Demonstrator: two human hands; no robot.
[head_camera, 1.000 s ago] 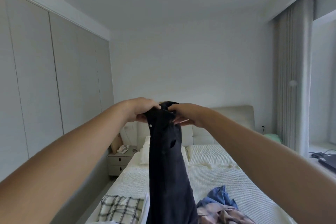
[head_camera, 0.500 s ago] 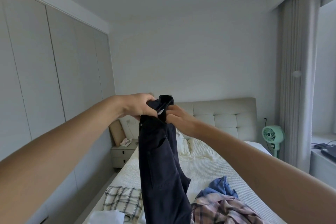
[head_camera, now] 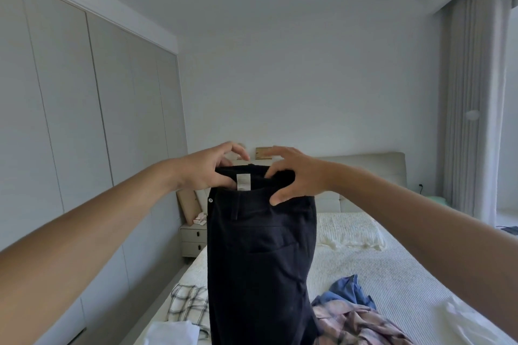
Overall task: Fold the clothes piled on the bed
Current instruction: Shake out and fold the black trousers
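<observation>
1. Trousers [head_camera: 260,255]: dark pair, held up by the waistband at chest height over the near left part of the bed [head_camera: 392,269]. A white label [head_camera: 243,181] shows inside the waistband. The legs hang straight down and leave the frame at the bottom edge.
2. Left hand [head_camera: 208,169]: thumb and fingers curled over the left end of the waistband, pinching it; upper fingers stand raised above the cloth.
3. Right hand [head_camera: 297,175]: fingers spread and bent over the right end of the waistband, thumb pressed on the front of the cloth below it, so the cloth is gripped.
4. Bed edges: the left edge runs beside a narrow floor strip along the wardrobe [head_camera: 84,120]. The right edge runs toward the curtain [head_camera: 471,92].
5. Items on the bed: checked shirt [head_camera: 187,305] at the left edge, just beside the trousers; white cloth [head_camera: 173,332] at the near left corner; blue garment [head_camera: 347,288] and plaid garment [head_camera: 361,325] heaped together right of the trousers; another white cloth [head_camera: 471,322] at the near right.
6. Open room: the middle and far part of the bed lies bare up to the pillow [head_camera: 350,230] at the headboard [head_camera: 372,168].
7. Nightstand [head_camera: 193,241]: stands at the head of the bed, left side, behind the trousers.
</observation>
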